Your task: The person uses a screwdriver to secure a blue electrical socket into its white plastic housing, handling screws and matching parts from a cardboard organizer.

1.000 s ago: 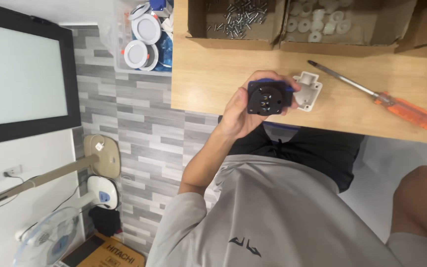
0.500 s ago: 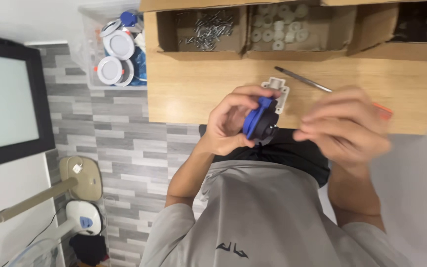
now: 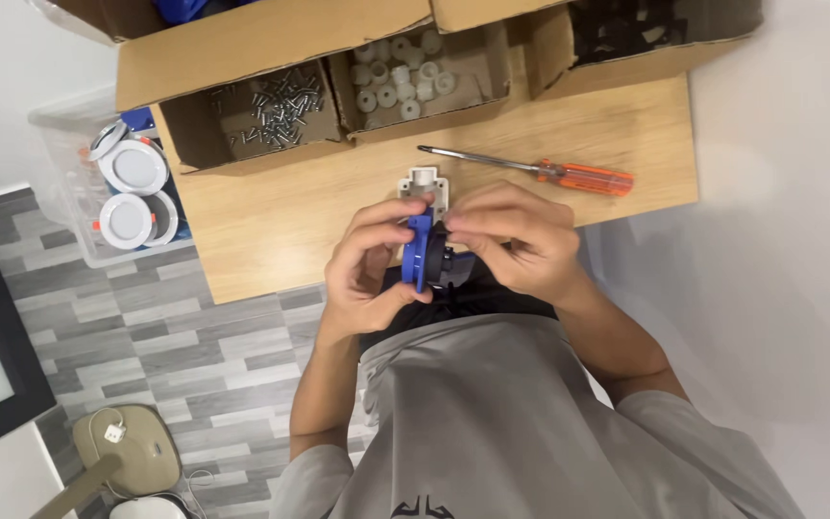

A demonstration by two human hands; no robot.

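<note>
head view: left hand (image 3: 367, 269) curled around a blue and black round socket part (image 3: 427, 254), fingers wrapped on its blue side, thumb underneath. right hand (image 3: 516, 240) closed on the black side of the same part, fingertips pinching it from above. both hands grip it together, held in the air just over the near edge of the tabletop (image 3: 271, 216), in front of the person's chest. grey shirt (image 3: 530, 423) fills the lower frame.

on the tabletop just behind the hands, a small white plastic housing (image 3: 424, 182), partly hidden by the fingers. past it an orange-handled screwdriver (image 3: 583, 177) lies flat, handle toward the right edge, metal shaft pointing left toward the housing, not touching it.

along the far edge of the tabletop, open cardboard boxes: box of screws (image 3: 261, 106) at the far left corner, box of white round parts (image 3: 405, 82) in the middle, box of black parts (image 3: 646, 29) at the far right corner. boxes sit side by side, touching.

off the left edge of the tabletop, a clear plastic bin (image 3: 69, 207) on the floor holding round white lamps (image 3: 132, 192). grey plank floor (image 3: 175, 356) below. beige fan base (image 3: 132, 452) at bottom left.
</note>
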